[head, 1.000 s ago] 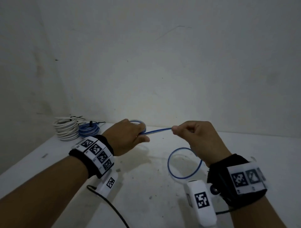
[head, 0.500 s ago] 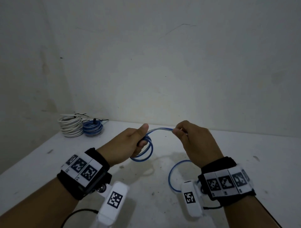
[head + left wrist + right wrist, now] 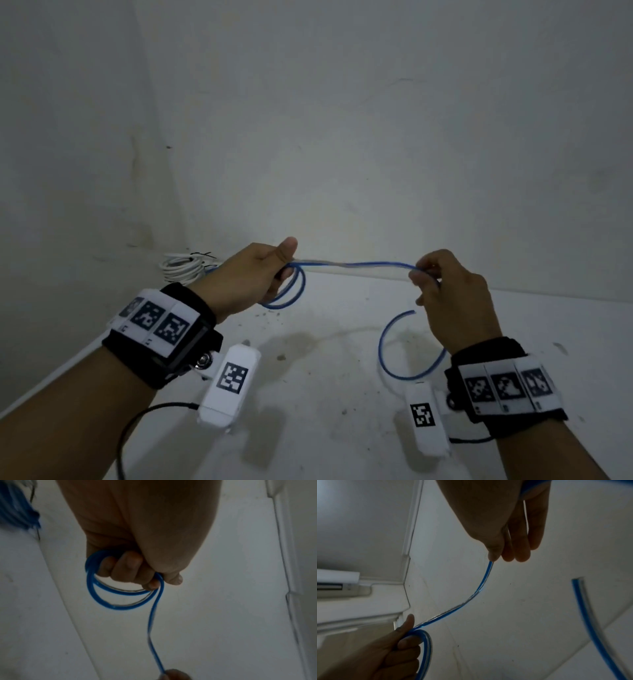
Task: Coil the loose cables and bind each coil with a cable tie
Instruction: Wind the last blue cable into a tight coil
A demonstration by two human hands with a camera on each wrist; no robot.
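Both hands are raised above the white desk (image 3: 325, 428). The left hand (image 3: 251, 277) grips two small loops of the blue cable (image 3: 363, 265), thumb up. The cable runs across to the right hand (image 3: 448, 294), which pinches it; its free end curls below. By the wall behind the left wrist lies a white coil (image 3: 181, 269).

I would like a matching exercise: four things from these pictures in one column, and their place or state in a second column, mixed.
1. left hand
2. right hand
3. white coil
4. cable end

a. lies by the wall
b. hangs free, curved
c. grips small blue loops
d. pinches the stretched cable

Pairs: 1-c, 2-d, 3-a, 4-b
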